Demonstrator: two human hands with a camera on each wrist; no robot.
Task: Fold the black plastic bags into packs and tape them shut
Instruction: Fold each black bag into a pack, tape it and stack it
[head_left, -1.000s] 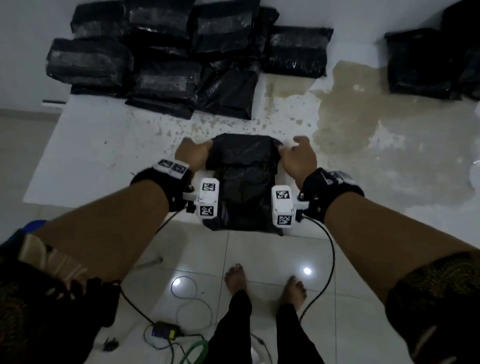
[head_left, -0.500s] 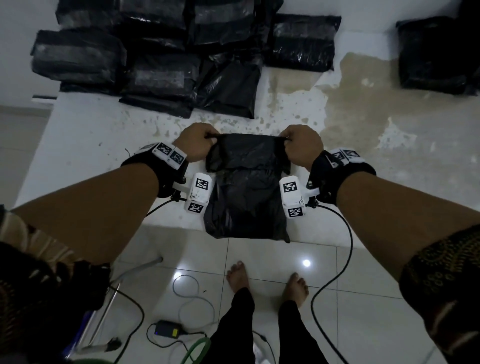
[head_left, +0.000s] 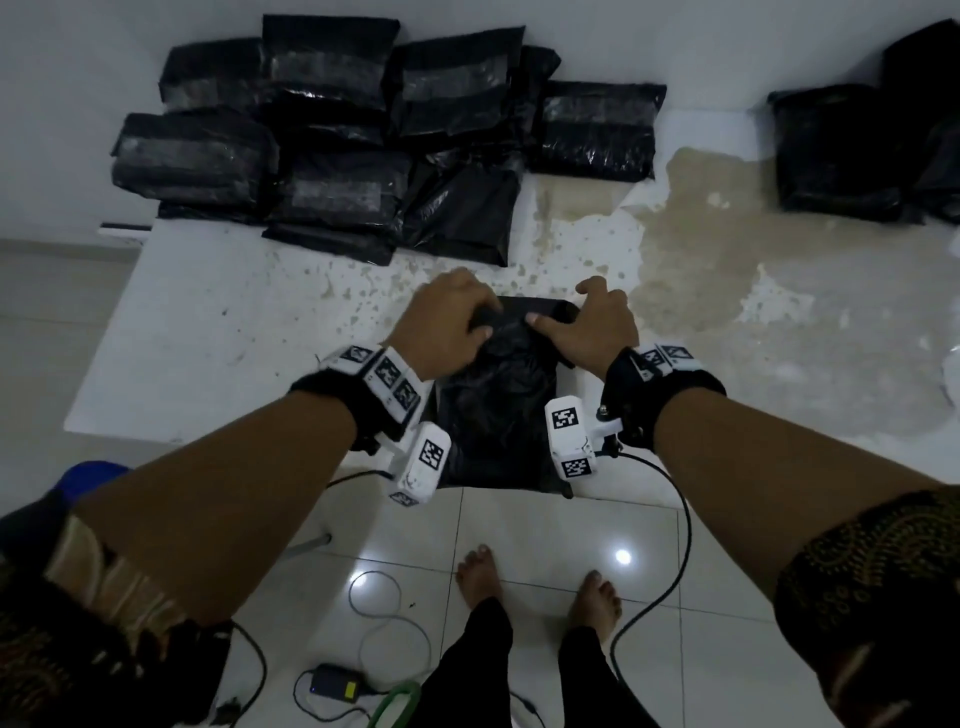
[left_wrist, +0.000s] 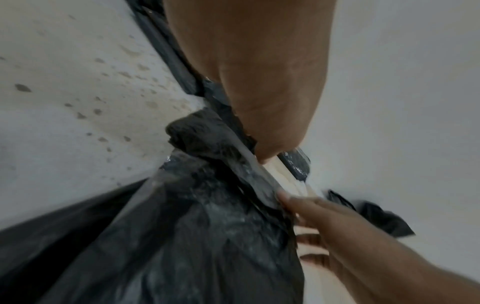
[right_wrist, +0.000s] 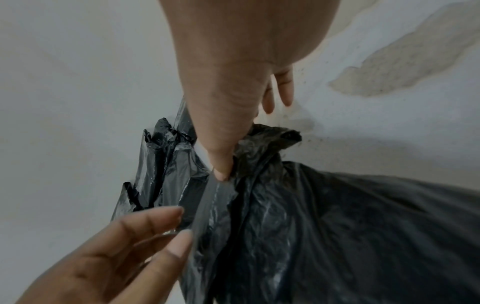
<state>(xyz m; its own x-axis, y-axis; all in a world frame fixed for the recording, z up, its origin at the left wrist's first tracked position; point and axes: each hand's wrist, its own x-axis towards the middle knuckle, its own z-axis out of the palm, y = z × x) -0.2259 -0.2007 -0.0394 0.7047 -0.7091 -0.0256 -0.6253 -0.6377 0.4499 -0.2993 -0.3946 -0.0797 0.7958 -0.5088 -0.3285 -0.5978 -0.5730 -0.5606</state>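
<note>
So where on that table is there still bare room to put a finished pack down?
Bare tabletop lies left of the bag being folded, before the taped packs. More lies right of it, on the stained patch. The far left edge and far right corner are crowded.

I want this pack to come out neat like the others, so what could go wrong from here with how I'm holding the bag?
The black bag hangs past the table's near edge; it could slide off if your grip eases. The left hand and right hand bunch only its far end, so the fold may come out crooked. No tape is in view near the bag, so letting go to fetch some could let the fold spring open.
</note>
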